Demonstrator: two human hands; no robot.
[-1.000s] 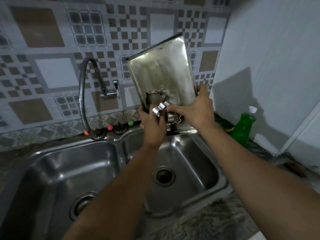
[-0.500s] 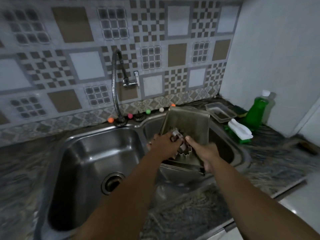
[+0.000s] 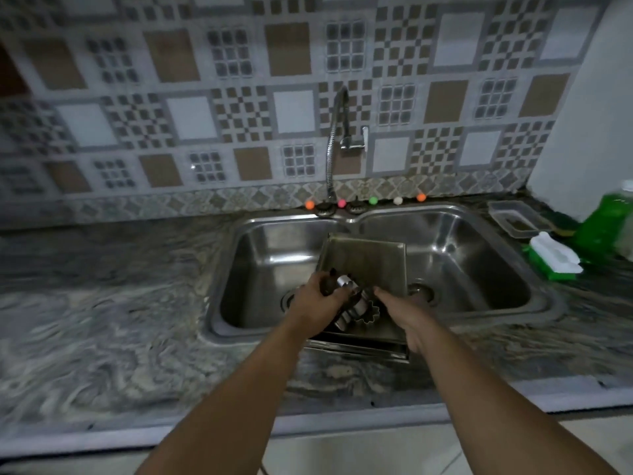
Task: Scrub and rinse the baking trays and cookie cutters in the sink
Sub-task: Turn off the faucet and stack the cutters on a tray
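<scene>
Marbled grey stone desk (image 3: 113, 323), running the full width below a patterned tile wall (image 3: 239, 108). Steel sink (image 3: 534, 303) with 2 basins set into the desk, a drain visible in each. Flexible coiled tap (image 3: 334, 145) rising behind the divider between the basins, with 5 small coloured balls (image 3: 373, 200) in a row along the sink's back edge. Stack of baking trays (image 3: 370, 262), rectangular, dull metal, lying across the divider and the near rim of the sink, far end tilted down into the basins; at least 2 trays show at the near edge, one nested beneath the other. Green bottle (image 3: 609, 228), blurred, at the far right of the desk beside the white wall. Green and white scrubbing brush (image 3: 555, 257), just in front of the bottle. Clear plastic container (image 3: 513, 217), right of the sink near the back. Left hand (image 3: 320, 305), fingers curled round a cluster of cookie cutters (image 3: 356, 308) sitting at the near end of the top tray; a shiny round one shows between the fingers and a fluted one lies just to its right. Right hand (image 3: 407, 315), gripping the near right corner of the tray stack, thumb on top, touching the cutters at its tip.
</scene>
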